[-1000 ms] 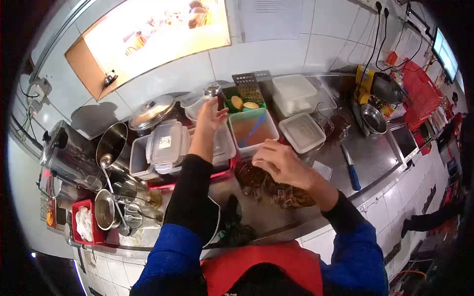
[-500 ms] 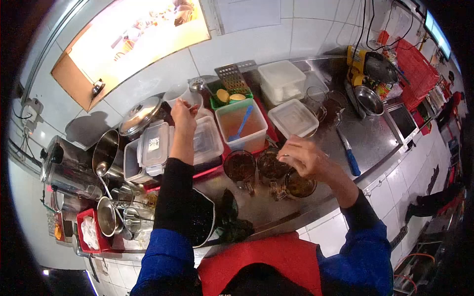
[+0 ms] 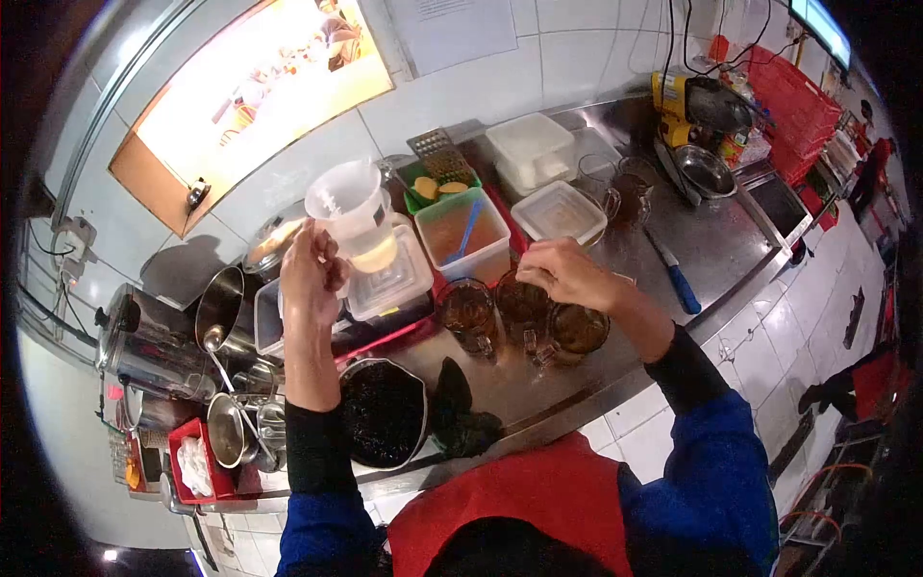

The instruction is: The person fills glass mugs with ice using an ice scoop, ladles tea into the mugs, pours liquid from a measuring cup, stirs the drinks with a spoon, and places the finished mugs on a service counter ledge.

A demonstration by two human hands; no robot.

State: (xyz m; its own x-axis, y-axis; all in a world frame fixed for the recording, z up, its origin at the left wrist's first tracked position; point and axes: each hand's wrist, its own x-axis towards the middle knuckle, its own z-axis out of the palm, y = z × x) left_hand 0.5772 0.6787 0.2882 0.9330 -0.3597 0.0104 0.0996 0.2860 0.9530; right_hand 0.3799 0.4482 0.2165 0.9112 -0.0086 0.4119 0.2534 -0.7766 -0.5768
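Note:
My left hand (image 3: 313,262) is closed around the handle side of a clear plastic measuring jug (image 3: 348,204), raised over lidded plastic containers (image 3: 392,279). Something pale shows at the jug's bottom. Over three glass mugs of dark drink, my right hand (image 3: 565,273) is pinched; whatever its fingers hold is too small to make out. The left mug (image 3: 467,310) and the right mug (image 3: 579,332) show clearly, while the middle mug (image 3: 524,300) is partly under my fingers. Behind them stands an open tub of brownish contents (image 3: 481,236) with a blue spoon (image 3: 465,231) in it.
A pot of dark contents (image 3: 383,413) and a dark cloth (image 3: 461,409) lie near the counter's front edge. On the right rests a blue-handled knife (image 3: 681,287). Pots (image 3: 226,308) crowd the left side. White lidded tubs (image 3: 531,154) stand at the back.
My left hand has moved left and down, and the jug now shows raised beside it. My right hand has shifted slightly left and up over the mugs. The view has turned a little.

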